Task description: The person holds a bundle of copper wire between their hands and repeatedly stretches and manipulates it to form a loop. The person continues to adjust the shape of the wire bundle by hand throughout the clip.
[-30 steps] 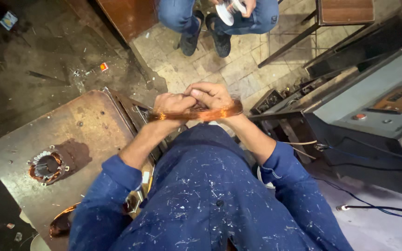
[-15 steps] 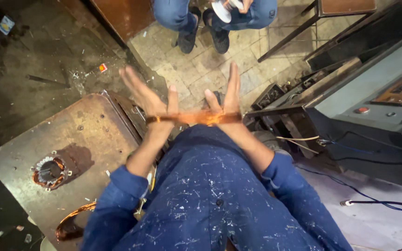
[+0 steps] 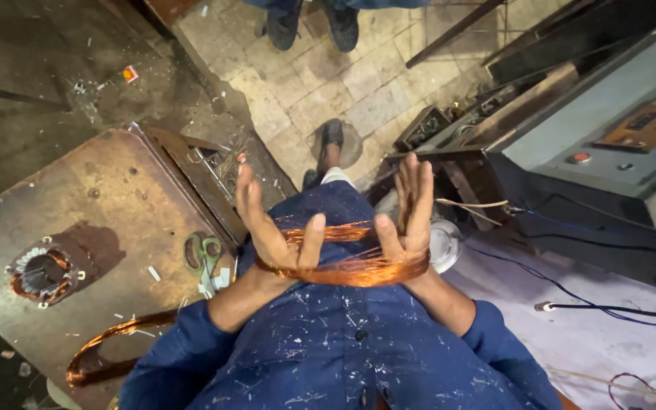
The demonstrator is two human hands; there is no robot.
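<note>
A loop of shiny copper wire (image 3: 347, 262) goes around both hands. It sits low, near the wrists, below the fingers, and it is pulled tight between the two hands. One part of the wire runs across the front, and more thin strands run across a bit higher, between the palms.

The left hand (image 3: 271, 228) is flat and wide open, with its fingers (image 3: 246, 190) straight and pointing up and away from the body. Its thumb sticks out to the side, over the wire. The right hand (image 3: 411, 216) is flat and open too, with its fingers (image 3: 413, 178) close together and pointing the same way. The palms face each other. No fingers are curled around the wire; it only hangs on the hands. Both arms are in blue sleeves and reach out over the person's lap.

To the left of the left fingers is a rusty tabletop (image 3: 108, 197). Green-handled scissors (image 3: 203, 254) lie on it, near the left wrist. Farther left sits a round motor part (image 3: 39, 273) with wire inside it. Another bundle of copper wire (image 3: 111, 349) lies at the near edge of the tabletop.
</note>
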